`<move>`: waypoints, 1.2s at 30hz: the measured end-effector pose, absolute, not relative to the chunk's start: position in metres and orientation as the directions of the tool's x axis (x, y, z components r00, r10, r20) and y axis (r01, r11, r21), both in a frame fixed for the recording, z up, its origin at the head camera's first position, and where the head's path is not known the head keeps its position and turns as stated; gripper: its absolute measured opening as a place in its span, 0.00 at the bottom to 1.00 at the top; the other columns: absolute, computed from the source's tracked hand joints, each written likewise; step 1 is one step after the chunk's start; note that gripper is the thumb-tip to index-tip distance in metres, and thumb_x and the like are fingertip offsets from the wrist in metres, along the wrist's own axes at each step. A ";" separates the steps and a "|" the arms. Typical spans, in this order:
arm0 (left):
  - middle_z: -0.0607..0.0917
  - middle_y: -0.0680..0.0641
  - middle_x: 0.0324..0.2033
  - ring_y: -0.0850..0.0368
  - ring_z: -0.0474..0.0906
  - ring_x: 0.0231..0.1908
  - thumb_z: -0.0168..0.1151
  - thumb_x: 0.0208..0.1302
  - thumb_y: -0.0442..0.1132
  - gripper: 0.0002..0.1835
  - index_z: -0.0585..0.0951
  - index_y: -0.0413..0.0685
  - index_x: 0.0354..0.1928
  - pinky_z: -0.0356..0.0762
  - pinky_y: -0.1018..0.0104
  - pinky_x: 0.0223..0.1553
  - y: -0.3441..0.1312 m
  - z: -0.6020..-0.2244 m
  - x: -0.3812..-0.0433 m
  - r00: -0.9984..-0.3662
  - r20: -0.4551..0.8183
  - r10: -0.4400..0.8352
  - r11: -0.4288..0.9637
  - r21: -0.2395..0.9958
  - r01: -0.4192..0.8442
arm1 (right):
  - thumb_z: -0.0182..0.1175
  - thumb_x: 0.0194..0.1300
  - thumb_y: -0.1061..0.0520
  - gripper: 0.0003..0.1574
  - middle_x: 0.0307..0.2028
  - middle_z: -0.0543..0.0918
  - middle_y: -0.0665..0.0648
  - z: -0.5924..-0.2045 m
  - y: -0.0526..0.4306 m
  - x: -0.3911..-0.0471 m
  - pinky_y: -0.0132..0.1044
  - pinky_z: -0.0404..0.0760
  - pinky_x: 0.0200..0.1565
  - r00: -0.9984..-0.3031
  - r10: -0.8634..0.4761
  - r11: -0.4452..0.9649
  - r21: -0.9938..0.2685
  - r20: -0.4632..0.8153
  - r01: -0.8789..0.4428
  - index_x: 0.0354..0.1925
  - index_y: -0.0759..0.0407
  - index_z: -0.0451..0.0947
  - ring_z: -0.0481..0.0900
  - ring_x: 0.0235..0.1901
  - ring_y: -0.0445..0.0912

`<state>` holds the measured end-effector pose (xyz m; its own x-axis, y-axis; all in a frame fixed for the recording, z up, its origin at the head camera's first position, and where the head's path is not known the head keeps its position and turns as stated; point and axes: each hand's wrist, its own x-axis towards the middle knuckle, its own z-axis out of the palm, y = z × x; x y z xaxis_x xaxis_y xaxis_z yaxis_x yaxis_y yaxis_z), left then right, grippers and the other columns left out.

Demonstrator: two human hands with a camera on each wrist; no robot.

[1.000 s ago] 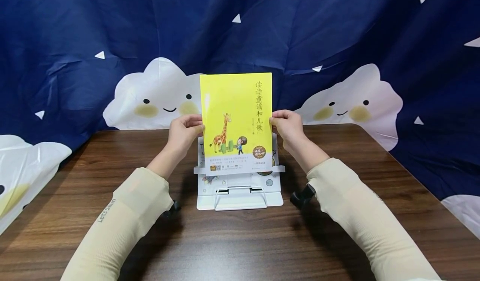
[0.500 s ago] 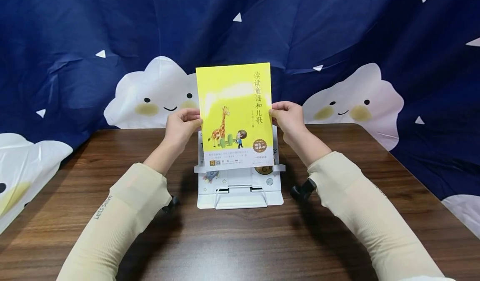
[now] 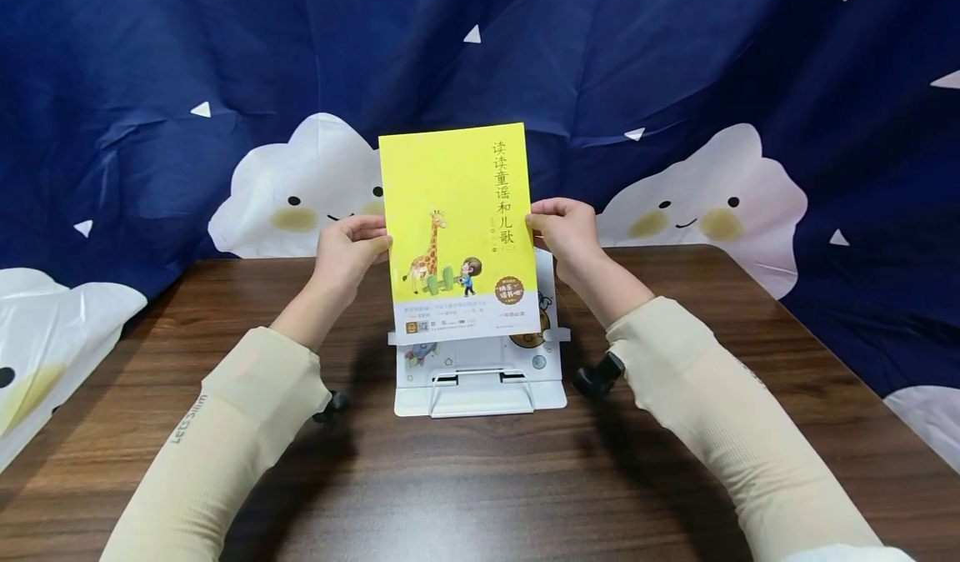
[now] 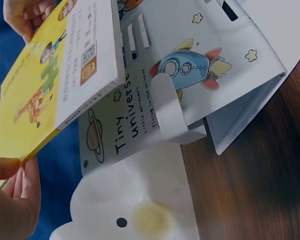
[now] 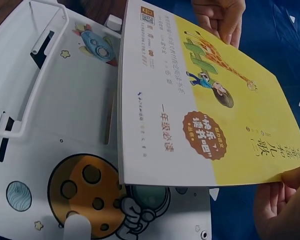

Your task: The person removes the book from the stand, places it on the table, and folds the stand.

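Note:
A closed yellow-and-white book [image 3: 459, 237] with a giraffe and a child on its cover is held up between both hands. My left hand [image 3: 347, 253] pinches its left edge, thumb in front and fingers behind. On the opposite edge my right hand [image 3: 568, 233] pinches it the same way. Behind the book leans a white book stand [image 3: 480, 378] printed with space pictures, its upper part mostly hidden. In the left wrist view the book's lower edge is apart from the stand's panel [image 4: 140, 107], and a white side clip [image 4: 169, 107] juts from that panel.
The stand rests on a dark wooden table [image 3: 480, 479], with a wire ledge [image 3: 480, 414] at its front. Behind the table hangs a blue curtain [image 3: 480, 70] with white clouds and triangles. A dark wrist device [image 3: 598, 376] sits below the right cuff.
The book has risen from lower in front of the stand, then shifted left and tilted slightly. Both hands have moved with it, keeping their grip on its edges. The stand has stayed put.

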<state>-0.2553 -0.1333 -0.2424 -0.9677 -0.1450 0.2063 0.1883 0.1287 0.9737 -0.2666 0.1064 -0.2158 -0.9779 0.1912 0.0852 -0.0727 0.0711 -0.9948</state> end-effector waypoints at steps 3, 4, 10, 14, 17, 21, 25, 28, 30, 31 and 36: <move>0.76 0.44 0.31 0.59 0.74 0.31 0.55 0.54 0.25 0.14 0.74 0.30 0.44 0.73 0.62 0.40 -0.137 -0.242 -0.253 -0.966 0.209 -0.150 0.124 0.974 0.191 | 0.55 0.55 0.69 0.08 0.33 0.75 0.59 -0.214 0.104 -0.265 0.38 0.74 0.40 -0.982 0.174 0.052 -0.997 0.073 -0.065 0.35 0.69 0.75 0.74 0.32 0.47; 0.76 0.44 0.31 0.59 0.74 0.30 0.55 0.54 0.25 0.14 0.74 0.30 0.45 0.74 0.63 0.39 -0.138 -0.242 -0.252 -0.966 0.209 -0.151 0.120 0.974 0.192 | 0.55 0.55 0.69 0.07 0.33 0.75 0.60 -0.214 0.103 -0.265 0.38 0.75 0.39 -0.982 0.174 0.050 -0.997 0.069 -0.061 0.35 0.69 0.75 0.75 0.32 0.48; 0.76 0.48 0.27 0.62 0.73 0.29 0.54 0.53 0.24 0.15 0.73 0.28 0.45 0.74 0.71 0.34 -0.145 -0.242 -0.247 -0.966 0.200 -0.162 0.091 0.978 0.187 | 0.55 0.55 0.68 0.08 0.34 0.75 0.60 -0.219 0.096 -0.266 0.37 0.75 0.38 -0.985 0.165 0.068 -0.997 0.047 -0.037 0.36 0.69 0.74 0.75 0.33 0.48; 0.75 0.50 0.26 0.62 0.73 0.29 0.54 0.53 0.24 0.15 0.72 0.28 0.45 0.74 0.70 0.36 -0.150 -0.244 -0.245 -0.968 0.192 -0.162 0.090 0.980 0.180 | 0.55 0.55 0.67 0.08 0.34 0.75 0.60 -0.221 0.092 -0.263 0.37 0.75 0.38 -0.988 0.147 0.047 -0.998 0.048 -0.042 0.37 0.69 0.75 0.75 0.32 0.48; 0.76 0.50 0.26 0.62 0.73 0.29 0.53 0.54 0.24 0.15 0.73 0.28 0.46 0.74 0.70 0.35 -0.155 -0.246 -0.242 -0.970 0.178 -0.165 0.087 0.982 0.166 | 0.55 0.55 0.68 0.08 0.32 0.75 0.59 -0.224 0.088 -0.263 0.36 0.76 0.37 -0.989 0.139 0.026 -0.999 0.045 -0.041 0.36 0.70 0.75 0.75 0.31 0.48; 0.77 0.51 0.27 0.63 0.73 0.29 0.54 0.54 0.25 0.16 0.73 0.29 0.46 0.74 0.72 0.33 -0.161 -0.247 -0.237 -0.971 0.159 -0.177 0.091 0.985 0.144 | 0.55 0.55 0.68 0.08 0.33 0.76 0.60 -0.227 0.081 -0.261 0.37 0.76 0.37 -0.991 0.129 -0.003 -0.999 0.039 -0.040 0.36 0.70 0.75 0.76 0.31 0.48; 0.77 0.51 0.27 0.63 0.73 0.28 0.54 0.54 0.26 0.16 0.72 0.29 0.47 0.73 0.74 0.32 -0.169 -0.247 -0.233 -0.973 0.141 -0.181 0.078 0.989 0.128 | 0.55 0.55 0.68 0.07 0.34 0.77 0.61 -0.230 0.072 -0.259 0.37 0.76 0.37 -0.990 0.136 -0.020 -0.999 0.036 -0.039 0.34 0.69 0.76 0.76 0.32 0.48; 0.78 0.50 0.28 0.62 0.74 0.29 0.56 0.54 0.27 0.16 0.73 0.30 0.46 0.73 0.74 0.32 -0.178 -0.249 -0.231 -0.975 0.127 -0.182 0.061 0.991 0.118 | 0.56 0.54 0.68 0.05 0.32 0.77 0.60 -0.239 0.066 -0.266 0.36 0.76 0.35 -0.991 0.123 -0.054 -0.997 0.047 -0.054 0.32 0.67 0.77 0.77 0.31 0.48; 0.79 0.49 0.29 0.61 0.75 0.29 0.58 0.52 0.28 0.15 0.75 0.33 0.44 0.74 0.73 0.31 -0.190 -0.258 -0.239 -0.976 0.134 -0.171 0.010 0.991 0.134 | 0.56 0.54 0.68 0.05 0.32 0.77 0.60 -0.240 0.060 -0.265 0.37 0.76 0.35 -0.992 0.118 -0.062 -0.997 0.045 -0.052 0.32 0.68 0.77 0.76 0.30 0.48; 0.79 0.48 0.29 0.60 0.75 0.29 0.60 0.51 0.29 0.15 0.76 0.34 0.44 0.74 0.72 0.31 -0.196 -0.262 -0.242 -0.977 0.129 -0.173 -0.008 0.991 0.132 | 0.56 0.54 0.68 0.06 0.32 0.78 0.60 -0.241 0.057 -0.265 0.37 0.76 0.35 -0.992 0.116 -0.068 -0.996 0.044 -0.052 0.32 0.68 0.77 0.76 0.29 0.48; 0.80 0.45 0.35 0.55 0.76 0.31 0.66 0.45 0.30 0.16 0.81 0.41 0.40 0.76 0.67 0.29 -0.242 -0.303 -0.282 -0.979 0.122 -0.165 -0.123 0.982 0.143 | 0.56 0.53 0.70 0.07 0.32 0.77 0.60 -0.240 0.040 -0.256 0.39 0.76 0.36 -0.992 0.125 -0.089 -0.996 0.007 -0.019 0.34 0.69 0.76 0.76 0.29 0.48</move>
<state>-0.2816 -0.2420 -0.3029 -0.9787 -0.1653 0.1221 0.1432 -0.1229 0.9820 -0.2564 0.0401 -0.2404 -0.9921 0.1251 0.0073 -0.0186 -0.0893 -0.9958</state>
